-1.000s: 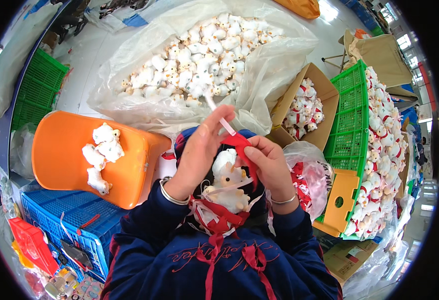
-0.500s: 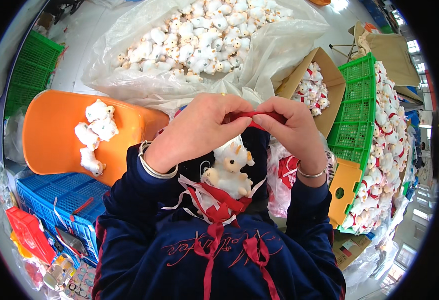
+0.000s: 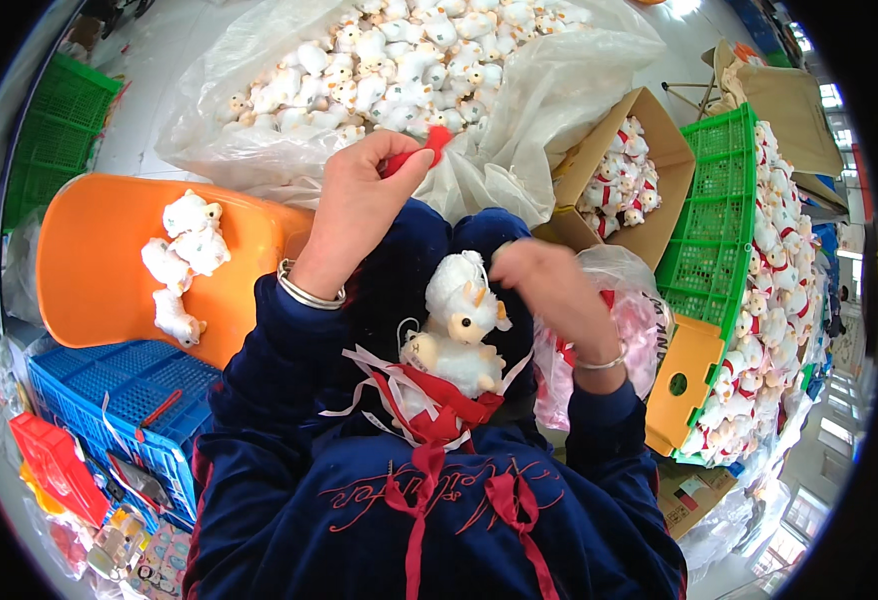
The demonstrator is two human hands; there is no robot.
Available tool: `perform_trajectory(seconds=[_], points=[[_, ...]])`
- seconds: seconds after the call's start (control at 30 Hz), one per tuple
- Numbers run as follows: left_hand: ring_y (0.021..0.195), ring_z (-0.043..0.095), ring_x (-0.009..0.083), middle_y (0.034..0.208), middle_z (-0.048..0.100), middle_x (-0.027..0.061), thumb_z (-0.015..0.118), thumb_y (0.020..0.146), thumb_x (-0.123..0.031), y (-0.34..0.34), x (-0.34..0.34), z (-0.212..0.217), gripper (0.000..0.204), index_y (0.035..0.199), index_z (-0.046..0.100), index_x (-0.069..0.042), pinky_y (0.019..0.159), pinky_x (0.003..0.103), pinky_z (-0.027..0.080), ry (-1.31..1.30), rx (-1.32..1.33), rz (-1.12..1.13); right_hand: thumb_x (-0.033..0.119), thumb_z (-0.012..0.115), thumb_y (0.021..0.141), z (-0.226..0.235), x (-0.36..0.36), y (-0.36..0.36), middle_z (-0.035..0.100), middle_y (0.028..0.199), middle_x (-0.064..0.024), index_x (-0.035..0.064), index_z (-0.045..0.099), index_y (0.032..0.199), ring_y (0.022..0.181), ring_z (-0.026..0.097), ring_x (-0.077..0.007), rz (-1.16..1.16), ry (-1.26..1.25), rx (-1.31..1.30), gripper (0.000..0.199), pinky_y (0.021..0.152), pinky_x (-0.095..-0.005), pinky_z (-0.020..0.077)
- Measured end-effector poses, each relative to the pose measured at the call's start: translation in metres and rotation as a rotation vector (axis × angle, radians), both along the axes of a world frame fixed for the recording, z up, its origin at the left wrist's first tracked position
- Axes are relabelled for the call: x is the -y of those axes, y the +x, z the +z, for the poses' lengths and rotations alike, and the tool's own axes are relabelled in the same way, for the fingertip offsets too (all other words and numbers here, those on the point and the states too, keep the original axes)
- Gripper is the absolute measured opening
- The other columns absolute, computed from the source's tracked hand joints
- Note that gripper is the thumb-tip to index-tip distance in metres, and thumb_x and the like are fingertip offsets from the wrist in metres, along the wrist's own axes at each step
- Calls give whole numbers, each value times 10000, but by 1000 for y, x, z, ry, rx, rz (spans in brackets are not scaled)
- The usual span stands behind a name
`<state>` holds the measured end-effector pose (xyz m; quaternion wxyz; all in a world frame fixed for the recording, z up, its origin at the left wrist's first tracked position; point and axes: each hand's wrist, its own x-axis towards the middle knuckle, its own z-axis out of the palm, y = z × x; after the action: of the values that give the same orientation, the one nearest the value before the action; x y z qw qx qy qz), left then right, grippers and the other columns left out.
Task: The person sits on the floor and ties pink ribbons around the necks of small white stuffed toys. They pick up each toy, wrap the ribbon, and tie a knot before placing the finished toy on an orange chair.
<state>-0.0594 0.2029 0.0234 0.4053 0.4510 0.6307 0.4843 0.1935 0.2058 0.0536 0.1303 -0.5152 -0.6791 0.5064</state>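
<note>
Left hand: the person's left hand (image 3: 359,200), raised at the left of the lap, pinches a red fabric strip (image 3: 437,143) between thumb and bent fingers.
Red fabric strip: its bunched end sticks up past the thumb, in front of the plastic sheeting's near edge.
Right hand: the right hand (image 3: 554,290) is just right of the horned plush toy's head, fingers curled, blurred; whether it holds anything cannot be told.
Horned plush toy: the white horned plush toy (image 3: 457,285) sits upright on the lap, between and nearer than the hands.
Ribbon bundle: a red and white ribbon bundle (image 3: 444,398) lies at the toy's near side, against the sweatshirt (image 3: 359,540).
Left side: four white plush toys (image 3: 199,250) rest on an orange plastic chair (image 3: 84,265); a blue crate (image 3: 174,375) stands nearer.
Far side: a heap of plush toys (image 3: 389,80) lies on clear plastic sheeting (image 3: 524,150).
Right side: a cardboard box (image 3: 671,175) and a green crate (image 3: 709,215) hold plush toys with red scarves (image 3: 624,185).
</note>
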Motion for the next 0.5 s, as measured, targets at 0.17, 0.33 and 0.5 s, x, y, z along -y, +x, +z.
perform_trajectory(seconds=[0.17,0.33,0.5], points=[[680,588,127,777,645,8,742,934,-127,15,20,-13,126,976,717,-11,619,289,469,299,-273,-175,235,767,897,-9,34,-14,595,921,-57,5,617,931,728,536,-131,100,-49,-109,277,650,-283,446],[754,639,294,809,604,97,741,863,-104,21,48,-18,121,970,712,-54,653,384,503,414,-473,-537,64,741,894,-22,60,-5,588,1027,-2,38,599,942,810,494,-51,-67,-41,-429,152,682,-205,398],[765,620,274,833,572,72,727,863,-119,24,61,-14,172,1029,693,-90,660,386,502,469,-517,-741,-25,705,917,-39,78,11,601,1043,1,71,541,934,845,505,-34,-213,-107,-653,191,699,-182,394]])
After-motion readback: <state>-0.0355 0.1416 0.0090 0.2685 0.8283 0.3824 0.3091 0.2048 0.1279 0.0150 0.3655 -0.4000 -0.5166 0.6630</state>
